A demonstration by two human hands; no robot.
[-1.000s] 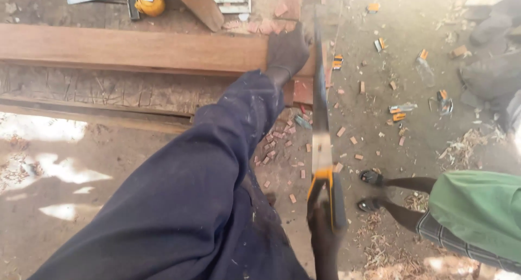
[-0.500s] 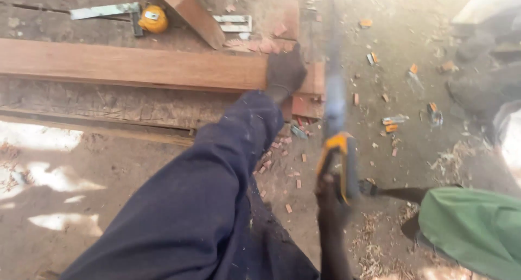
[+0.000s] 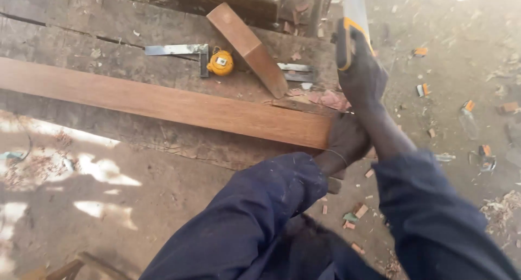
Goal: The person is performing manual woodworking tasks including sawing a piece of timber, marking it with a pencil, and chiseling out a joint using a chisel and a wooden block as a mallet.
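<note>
Worn wooden bench (image 3: pixel 108 36), dirt ground beside it strewn with offcuts. Count on bench: one long plank (image 3: pixel 163 103) running along the near edge, one shorter wood block (image 3: pixel 247 46) lying angled behind it, one steel square (image 3: pixel 179 51), one yellow tape measure (image 3: pixel 220 63). Left hand (image 3: pixel 347 139) presses down on the plank's right end. Right hand (image 3: pixel 361 74) is clenched around the yellow-and-black grip of one handsaw (image 3: pixel 353 19), blade pointing away. Versus half a second ago: saw pushed further forward, right hand now beyond the plank.
</note>
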